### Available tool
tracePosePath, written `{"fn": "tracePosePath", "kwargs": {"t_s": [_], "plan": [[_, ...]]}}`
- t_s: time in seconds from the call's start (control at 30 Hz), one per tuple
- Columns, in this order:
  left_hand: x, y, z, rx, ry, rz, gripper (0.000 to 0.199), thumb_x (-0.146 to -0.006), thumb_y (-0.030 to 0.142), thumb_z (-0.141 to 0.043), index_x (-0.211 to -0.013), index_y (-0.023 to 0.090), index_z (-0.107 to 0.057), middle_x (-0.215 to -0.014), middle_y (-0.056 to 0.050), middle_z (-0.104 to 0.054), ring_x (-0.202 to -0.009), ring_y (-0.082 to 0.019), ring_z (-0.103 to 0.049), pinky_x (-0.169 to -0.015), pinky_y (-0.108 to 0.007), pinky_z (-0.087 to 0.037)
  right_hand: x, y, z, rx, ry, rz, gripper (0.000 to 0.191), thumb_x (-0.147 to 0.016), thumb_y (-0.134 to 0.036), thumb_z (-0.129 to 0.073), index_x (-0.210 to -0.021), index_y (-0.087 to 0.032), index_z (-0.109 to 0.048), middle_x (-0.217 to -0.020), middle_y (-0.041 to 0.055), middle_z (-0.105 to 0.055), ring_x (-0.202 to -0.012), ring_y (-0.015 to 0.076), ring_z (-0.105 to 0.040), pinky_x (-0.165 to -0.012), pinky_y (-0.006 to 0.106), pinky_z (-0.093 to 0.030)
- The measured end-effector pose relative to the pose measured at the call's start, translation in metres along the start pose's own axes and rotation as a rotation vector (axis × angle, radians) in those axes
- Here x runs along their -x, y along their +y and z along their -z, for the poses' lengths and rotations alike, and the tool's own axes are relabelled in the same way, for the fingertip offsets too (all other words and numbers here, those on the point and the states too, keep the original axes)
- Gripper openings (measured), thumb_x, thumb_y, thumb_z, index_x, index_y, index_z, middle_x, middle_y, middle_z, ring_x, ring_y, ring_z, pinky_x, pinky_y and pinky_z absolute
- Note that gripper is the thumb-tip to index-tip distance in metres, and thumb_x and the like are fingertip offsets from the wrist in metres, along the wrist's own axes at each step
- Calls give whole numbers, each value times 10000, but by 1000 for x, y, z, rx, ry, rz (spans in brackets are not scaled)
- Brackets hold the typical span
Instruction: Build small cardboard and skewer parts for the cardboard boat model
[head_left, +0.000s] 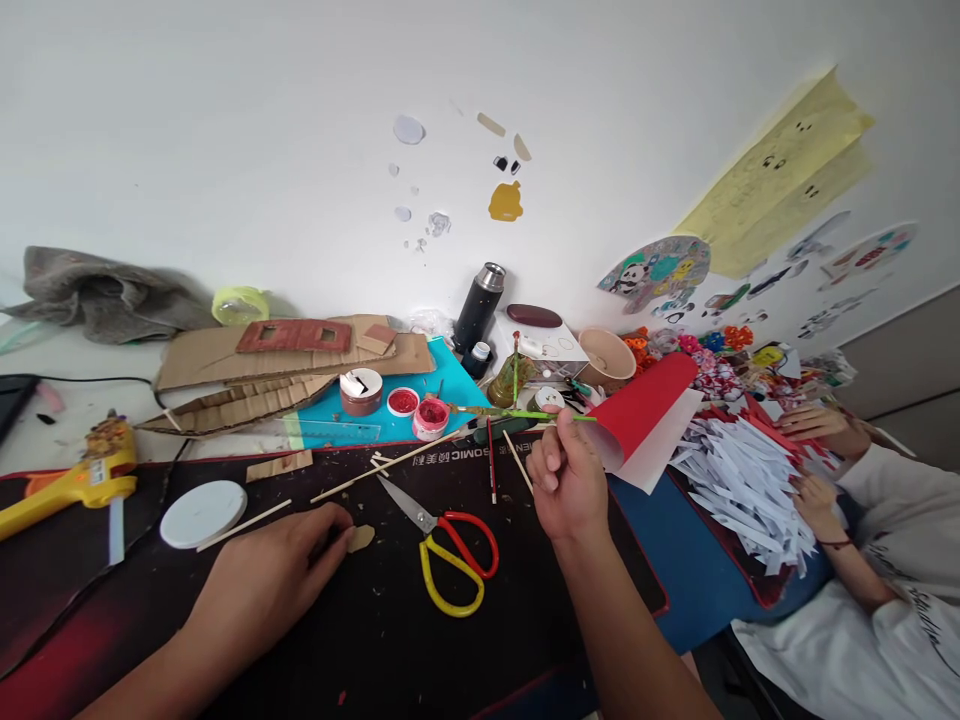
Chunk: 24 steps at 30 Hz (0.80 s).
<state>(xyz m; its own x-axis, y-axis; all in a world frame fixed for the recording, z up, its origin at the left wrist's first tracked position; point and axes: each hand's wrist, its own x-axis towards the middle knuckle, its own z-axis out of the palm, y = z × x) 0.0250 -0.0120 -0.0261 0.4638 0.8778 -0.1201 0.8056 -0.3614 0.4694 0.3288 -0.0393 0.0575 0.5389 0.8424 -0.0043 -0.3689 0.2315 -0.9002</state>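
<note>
My right hand (570, 472) is closed around a paintbrush with a green handle (517, 412). The brush points left, its bristle end at a small open pot of red paint (431, 418). Low over the black mat, my left hand (289, 550) has its fingers curled at a small flat tan piece (361, 539), which sticks out past the fingertips. Between the hands lie scissors (442, 545) with one red and one yellow handle. A round lid with red paint (403, 401) and a brown-filled jar (361, 392) stand beside the pot.
A yellow glue gun (97, 475) and a white lid (204, 514) lie left. Cardboard pieces (225, 360), a black flask (478, 305) and a jar of murky water (511, 380) stand behind. Rolled red paper (649, 405) is right, near another person's hands (817, 505) and paper strips (742, 490).
</note>
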Motion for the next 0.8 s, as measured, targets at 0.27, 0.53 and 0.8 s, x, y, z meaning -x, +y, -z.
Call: {"fn": "tracePosePath", "kwargs": {"t_s": [0.27,0.53,0.8], "plan": [[0,-2,-2,26,19,-23,404,-1018,526,-396,-971,288,-718,-880,-1,-814,-787,-227,-775,-635,-304,-450,-2,1,2,-2,-13,-7,435,-822,-554,-899,-966,-183,-723,-492,-125,-448,-354,43,-285,-383,213,-195],[1,-3,-3,22,9,-26,394,-1022,525,-396,-984,291,-711,-908,-1,-817,-802,-233,-775,-649,-311,-449,-1,1,2,-7,-7,1,425,-824,-533,-907,-1003,-183,-747,-488,-119,-459,-362,48,-290,-393,212,-202],[0,-3,-2,11,21,-18,405,-1016,529,-386,-975,298,-716,-883,-1,-816,-776,-232,-770,-633,-306,-444,4,-9,-2,106,-23,177,315,-934,-492,-826,-1030,-199,-762,-491,-99,-471,-377,69,-323,-408,224,-242]]}}
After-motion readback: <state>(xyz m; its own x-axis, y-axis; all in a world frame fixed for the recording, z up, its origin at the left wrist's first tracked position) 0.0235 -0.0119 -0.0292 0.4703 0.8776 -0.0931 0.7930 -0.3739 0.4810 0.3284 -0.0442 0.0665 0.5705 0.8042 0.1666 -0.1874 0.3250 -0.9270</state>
